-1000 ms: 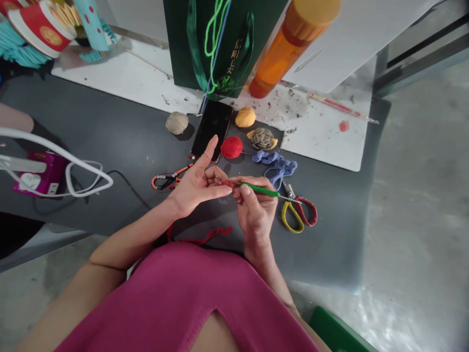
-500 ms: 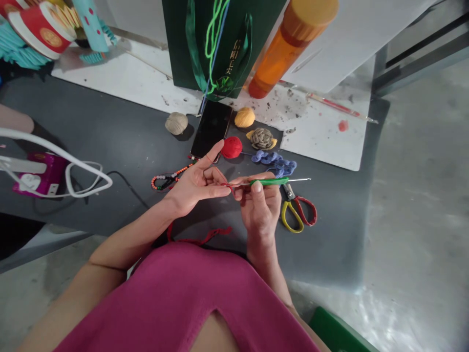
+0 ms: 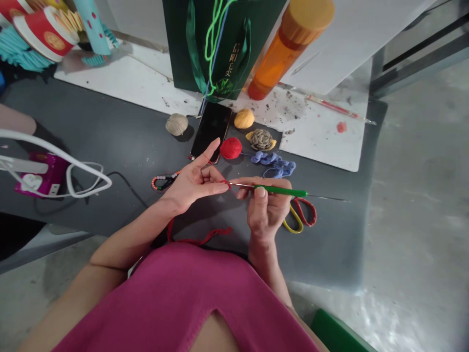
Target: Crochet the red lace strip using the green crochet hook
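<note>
My left hand [image 3: 198, 183] pinches a small bit of red yarn [image 3: 226, 184] between thumb and fingers, its index finger raised with a strand across it. In my right hand [image 3: 267, 210] is a green-handled crochet hook [image 3: 280, 190], gripped between thumb and fingers. The hook's thin metal tip meets the red yarn at my left fingertips; its other metal end points right. Just beyond my hands sits a red yarn ball [image 3: 230, 147]. A blue crocheted strip [image 3: 280, 165] lies beyond my right hand. Scissors [image 3: 306, 212] with red and yellow handles lie partly hidden behind that hand.
Farther back are a black phone [image 3: 212, 128], a beige yarn ball [image 3: 177, 124], a yellow yarn ball [image 3: 244, 118] and a crocheted flower [image 3: 261, 140]. A dark green bag [image 3: 223, 49] and an orange bottle [image 3: 282, 54] stand behind. White cables [image 3: 88, 171] cross the left side.
My right hand has moved slightly right with the crochet hook, drawing it away from my left fingertips and tilting its far end toward me. My left hand has barely shifted.
</note>
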A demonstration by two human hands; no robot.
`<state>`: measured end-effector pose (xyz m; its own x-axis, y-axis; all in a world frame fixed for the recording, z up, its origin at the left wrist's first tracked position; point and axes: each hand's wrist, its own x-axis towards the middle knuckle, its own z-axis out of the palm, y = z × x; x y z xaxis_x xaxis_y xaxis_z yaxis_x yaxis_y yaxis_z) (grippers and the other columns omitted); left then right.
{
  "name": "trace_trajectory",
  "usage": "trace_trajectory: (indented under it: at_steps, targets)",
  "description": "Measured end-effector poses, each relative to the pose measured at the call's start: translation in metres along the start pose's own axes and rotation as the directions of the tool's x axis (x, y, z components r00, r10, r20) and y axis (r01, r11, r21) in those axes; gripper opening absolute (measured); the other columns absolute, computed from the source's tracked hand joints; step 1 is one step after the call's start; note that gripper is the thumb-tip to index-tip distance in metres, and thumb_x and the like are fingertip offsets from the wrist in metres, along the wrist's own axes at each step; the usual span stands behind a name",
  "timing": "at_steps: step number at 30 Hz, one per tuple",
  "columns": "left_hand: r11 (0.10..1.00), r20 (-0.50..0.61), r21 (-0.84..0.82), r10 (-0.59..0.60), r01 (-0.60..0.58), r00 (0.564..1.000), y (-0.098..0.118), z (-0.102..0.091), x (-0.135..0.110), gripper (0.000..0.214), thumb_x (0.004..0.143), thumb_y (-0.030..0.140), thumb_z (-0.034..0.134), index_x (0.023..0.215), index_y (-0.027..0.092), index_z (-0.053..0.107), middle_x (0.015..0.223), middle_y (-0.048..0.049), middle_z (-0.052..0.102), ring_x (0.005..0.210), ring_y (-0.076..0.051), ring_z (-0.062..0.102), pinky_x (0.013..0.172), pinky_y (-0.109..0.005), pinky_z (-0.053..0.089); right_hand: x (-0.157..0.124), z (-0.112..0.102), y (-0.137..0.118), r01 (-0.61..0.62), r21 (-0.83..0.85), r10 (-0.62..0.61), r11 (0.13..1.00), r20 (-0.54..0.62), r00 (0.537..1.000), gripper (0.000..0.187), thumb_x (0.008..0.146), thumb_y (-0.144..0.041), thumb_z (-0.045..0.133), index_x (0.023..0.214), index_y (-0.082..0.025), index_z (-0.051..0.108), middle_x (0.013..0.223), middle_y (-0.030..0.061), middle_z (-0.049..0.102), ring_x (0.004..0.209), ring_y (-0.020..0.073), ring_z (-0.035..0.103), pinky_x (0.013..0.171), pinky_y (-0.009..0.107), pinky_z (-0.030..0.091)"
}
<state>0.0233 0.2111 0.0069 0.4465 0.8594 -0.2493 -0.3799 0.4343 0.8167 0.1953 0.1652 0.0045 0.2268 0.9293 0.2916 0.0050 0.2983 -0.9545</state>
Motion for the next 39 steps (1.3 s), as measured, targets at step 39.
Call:
trace_trajectory:
  at_steps: [39]
  targets:
    - [0.931,-0.018,-0.323,-0.186,0.171,0.982,-0.012,0.015,-0.003,0.117,0.069,0.025,0.099,0.168,0.027,0.037,0.074,0.0100,0.070,0.065,-0.007,0.060,0.061,-0.023,0.038,-0.016,0.012,0.004,0.154,-0.301,-0.208,0.941,-0.158,0.965,0.011,0.103,-0.028,0.066,0.105,-0.026,0.076,0.091,0.0018,0.085,0.056,0.0139,0.073,0.053,0.031,0.059]
